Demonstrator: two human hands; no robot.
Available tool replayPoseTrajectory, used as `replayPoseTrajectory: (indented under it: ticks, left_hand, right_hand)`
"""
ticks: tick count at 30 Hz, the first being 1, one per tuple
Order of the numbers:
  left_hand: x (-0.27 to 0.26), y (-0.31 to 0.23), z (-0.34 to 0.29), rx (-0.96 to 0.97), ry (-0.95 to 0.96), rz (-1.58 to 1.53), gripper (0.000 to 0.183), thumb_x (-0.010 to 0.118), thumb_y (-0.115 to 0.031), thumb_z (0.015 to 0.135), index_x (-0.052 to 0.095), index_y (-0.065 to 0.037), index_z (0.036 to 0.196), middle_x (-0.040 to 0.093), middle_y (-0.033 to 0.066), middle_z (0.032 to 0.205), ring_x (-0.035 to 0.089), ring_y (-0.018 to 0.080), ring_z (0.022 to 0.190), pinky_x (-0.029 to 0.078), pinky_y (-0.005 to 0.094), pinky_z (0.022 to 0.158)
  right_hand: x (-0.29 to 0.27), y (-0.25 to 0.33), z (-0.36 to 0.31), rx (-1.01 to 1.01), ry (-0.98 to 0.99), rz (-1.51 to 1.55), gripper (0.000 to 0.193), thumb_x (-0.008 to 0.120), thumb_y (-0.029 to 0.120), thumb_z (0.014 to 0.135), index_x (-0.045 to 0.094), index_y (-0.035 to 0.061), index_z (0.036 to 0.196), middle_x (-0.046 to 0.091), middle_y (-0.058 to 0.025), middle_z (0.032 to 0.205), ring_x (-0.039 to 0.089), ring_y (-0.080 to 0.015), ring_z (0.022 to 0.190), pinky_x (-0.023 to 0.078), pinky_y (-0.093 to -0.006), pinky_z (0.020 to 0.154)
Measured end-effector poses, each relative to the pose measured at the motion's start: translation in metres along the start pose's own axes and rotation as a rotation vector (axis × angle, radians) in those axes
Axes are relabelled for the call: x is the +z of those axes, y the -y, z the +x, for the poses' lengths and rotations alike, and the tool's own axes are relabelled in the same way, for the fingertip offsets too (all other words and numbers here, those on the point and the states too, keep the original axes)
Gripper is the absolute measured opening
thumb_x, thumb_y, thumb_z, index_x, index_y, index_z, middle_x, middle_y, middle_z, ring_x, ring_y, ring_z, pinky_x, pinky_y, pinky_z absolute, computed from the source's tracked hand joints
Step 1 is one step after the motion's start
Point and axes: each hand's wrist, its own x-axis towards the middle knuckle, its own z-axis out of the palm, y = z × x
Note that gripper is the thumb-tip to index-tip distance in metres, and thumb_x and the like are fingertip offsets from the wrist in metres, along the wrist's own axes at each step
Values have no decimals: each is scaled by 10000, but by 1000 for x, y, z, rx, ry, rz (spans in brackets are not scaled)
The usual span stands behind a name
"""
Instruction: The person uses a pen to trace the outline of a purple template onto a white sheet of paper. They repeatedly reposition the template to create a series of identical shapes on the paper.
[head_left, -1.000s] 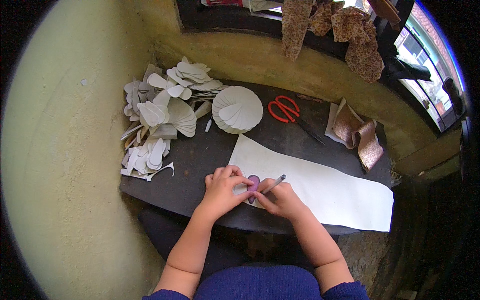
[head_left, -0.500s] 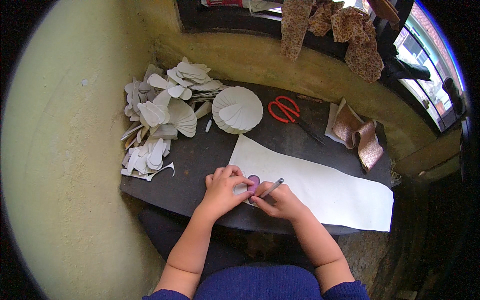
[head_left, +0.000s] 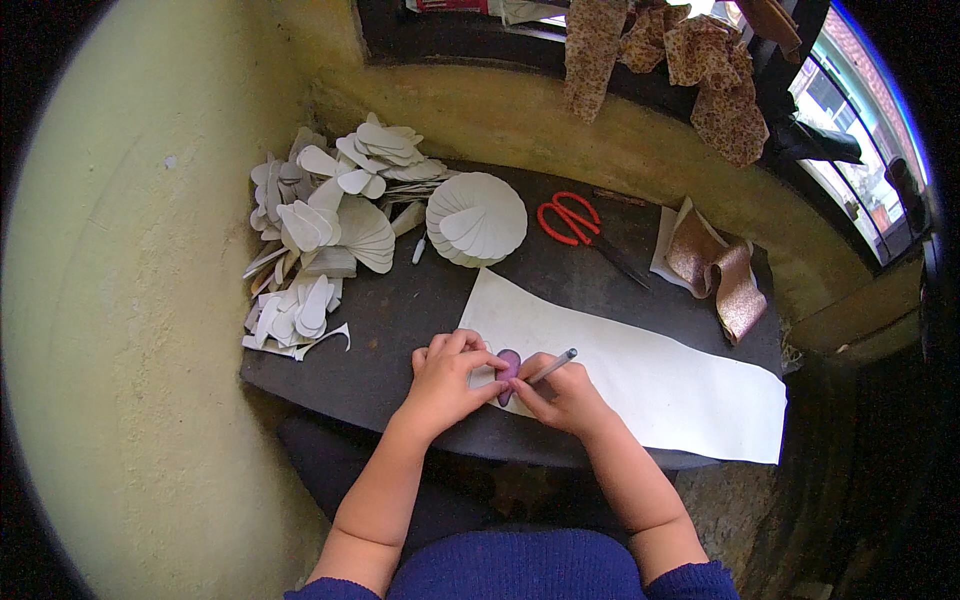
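A long white sheet (head_left: 650, 375) lies slantwise across the dark tabletop. On its left end rests a small purple insole-shaped template (head_left: 509, 362), narrower toward me. My left hand (head_left: 447, 385) holds this template down, thumb and forefinger against its left side. In my right hand (head_left: 567, 402) is a slim grey pen (head_left: 556, 365), pinched at the template's right edge with its upper end leaning right. The pen's tip is hidden by my fingers. Faint outlines show on the sheet beside my left fingertips.
Stacks of white insole-shaped pieces (head_left: 305, 225) crowd the table's far left, beside a fanned round pile (head_left: 476, 220) and a small white pen (head_left: 419, 249). Red-handled scissors (head_left: 570, 220) lie farther back. Glittery brown strips (head_left: 735, 290) sit at right; patterned cloth (head_left: 727, 120) hangs above.
My right hand has shifted slightly up along the template's right edge, and the pen's upper end has moved a little right and up. My left hand stays in place.
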Motion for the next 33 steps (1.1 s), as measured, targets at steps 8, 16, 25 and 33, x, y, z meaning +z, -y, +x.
replayPoseTrajectory:
  ticks: [8, 16, 25, 33]
  left_hand:
    - [-1, 0, 0, -4, 3, 1, 240, 771, -358, 769, 748, -246, 981, 564, -8, 1124, 498, 228, 1146, 323, 428, 956]
    - [-2, -1, 0, -15, 20, -8, 247, 777, -353, 761, 751, -255, 987, 562, -14, 1126, 491, 225, 1151, 319, 428, 959]
    - [-2, -2, 1, -20, 24, 1, 238, 773, -347, 761, 750, -258, 982, 564, -14, 1128, 489, 224, 1154, 318, 430, 958]
    - [0, 0, 0, -3, -2, 1, 237, 774, -353, 763, 750, -256, 977, 564, -17, 1118, 501, 222, 1141, 323, 423, 955]
  right_hand:
    - [2, -2, -1, -68, 83, 63, 145, 733, 67, 828, 596, 65, 876, 648, -108, 773, 665, -311, 696, 531, -378, 622]
    - [4, -2, -2, -104, 109, 92, 163, 738, 75, 828, 595, 70, 906, 650, -120, 803, 664, -339, 722, 533, -396, 643]
    - [4, -1, -2, -118, 108, 99, 165, 742, 67, 826, 591, 71, 892, 650, -117, 800, 666, -331, 732, 531, -390, 645]
    - [3, -2, -3, -70, 100, 55, 168, 740, 66, 818, 611, 70, 925, 665, -128, 804, 671, -334, 719, 536, -392, 638]
